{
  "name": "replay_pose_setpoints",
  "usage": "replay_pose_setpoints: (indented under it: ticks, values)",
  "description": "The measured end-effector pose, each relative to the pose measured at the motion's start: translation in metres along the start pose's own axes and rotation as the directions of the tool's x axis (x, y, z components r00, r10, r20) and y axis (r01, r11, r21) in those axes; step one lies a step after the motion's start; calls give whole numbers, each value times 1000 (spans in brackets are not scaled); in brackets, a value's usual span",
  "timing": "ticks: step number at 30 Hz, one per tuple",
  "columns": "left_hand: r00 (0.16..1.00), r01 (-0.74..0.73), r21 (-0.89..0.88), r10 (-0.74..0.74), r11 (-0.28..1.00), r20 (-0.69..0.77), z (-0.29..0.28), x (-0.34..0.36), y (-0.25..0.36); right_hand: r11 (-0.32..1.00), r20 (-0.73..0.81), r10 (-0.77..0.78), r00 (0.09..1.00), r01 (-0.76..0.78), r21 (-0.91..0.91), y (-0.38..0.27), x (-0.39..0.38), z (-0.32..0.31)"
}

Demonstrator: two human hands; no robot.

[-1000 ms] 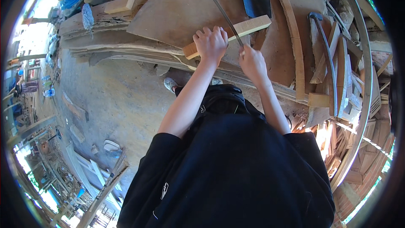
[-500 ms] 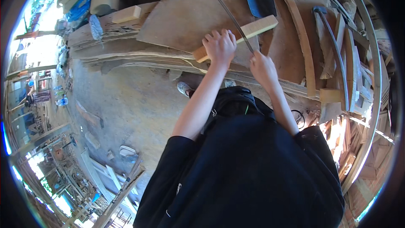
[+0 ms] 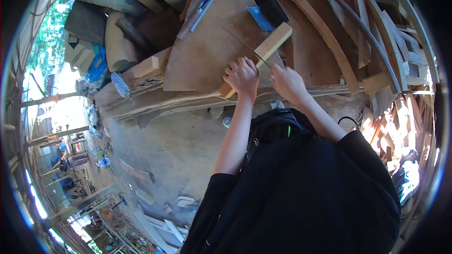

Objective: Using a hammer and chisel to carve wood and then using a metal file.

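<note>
A squared wooden block (image 3: 277,37) lies slantwise near the front edge of the workbench (image 3: 197,66), its far end pointing up and right. My left hand (image 3: 242,79) presses down on its near part, fingers curled over it. My right hand (image 3: 288,84) is closed round the near end of a long thin metal blade (image 3: 246,45); its grip is hidden in the fist. The blade crosses the top of the block just beyond my left fingers, its tip reaching out over the bench. Whether it is a saw or a file I cannot tell.
A blue and black curled sheet (image 3: 267,15) sits beyond the block. Farther left lie thin blue tools (image 3: 203,11). On the right are a curved wooden strip (image 3: 325,21), a long-handled tool (image 3: 365,30) and stacked offcuts. A small wood piece (image 3: 146,67) rests at the bench's left.
My right hand has moved slightly inward and the blade has shifted along its length across the block. The view has turned, and my left hand still holds the block.
</note>
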State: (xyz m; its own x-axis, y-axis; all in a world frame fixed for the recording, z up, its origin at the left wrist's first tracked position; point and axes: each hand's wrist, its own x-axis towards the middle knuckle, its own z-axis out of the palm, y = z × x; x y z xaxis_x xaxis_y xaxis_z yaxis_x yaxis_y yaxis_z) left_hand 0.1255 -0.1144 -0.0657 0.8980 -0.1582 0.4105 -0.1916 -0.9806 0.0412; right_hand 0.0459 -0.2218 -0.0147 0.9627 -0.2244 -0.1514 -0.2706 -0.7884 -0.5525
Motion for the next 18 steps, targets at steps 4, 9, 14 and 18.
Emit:
replay_pose_setpoints:
  ticks: [4,9,14,18]
  values:
    - [997,9,29,-11,1000,81,-2,5,-5,997,130,67,989,-71,28,22,-59,-30]
    - [998,-3,2,3,1000,67,-3,2,-5,998,103,51,993,-53,21,16,-48,-22]
    - [991,0,-13,2,1000,137,-9,6,-1,999,-5,-9,1000,9,51,1,11,12]
    - [985,30,18,-32,999,171,-6,4,-3,1000,17,8,1000,-8,-2,11,-23,0]
